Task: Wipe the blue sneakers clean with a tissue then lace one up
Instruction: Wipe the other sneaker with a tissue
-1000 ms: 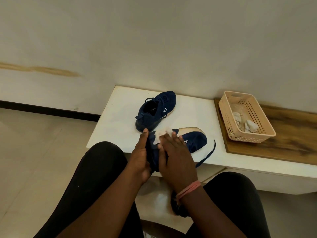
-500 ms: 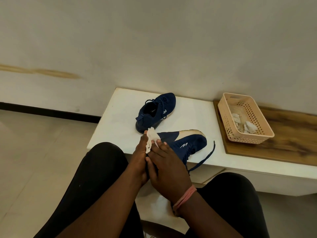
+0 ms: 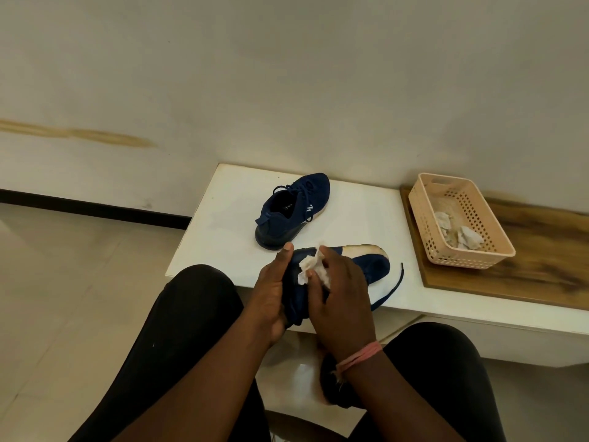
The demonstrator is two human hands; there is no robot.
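A blue sneaker [image 3: 373, 266] lies on its side at the near edge of the white table [image 3: 223, 218], pale sole facing away, a loose lace [image 3: 393, 287] trailing to the right. My left hand [image 3: 272, 295] grips its heel end, thumb up along the back. My right hand [image 3: 339, 295] holds a crumpled white tissue [image 3: 310, 267] pressed against the sneaker's upper near the heel. The second blue sneaker [image 3: 291, 210] stands upright and laced further back on the table.
A peach plastic basket [image 3: 428, 215] holding used tissues stands on a wooden board [image 3: 541, 272] at the right. A white wall rises behind the table. My knees in black trousers flank the table's near edge, tiled floor to the left.
My right hand with the tissue slid from the shoe's middle to its heel, then partway back onto the upper. My left hand kept its grip on the heel.
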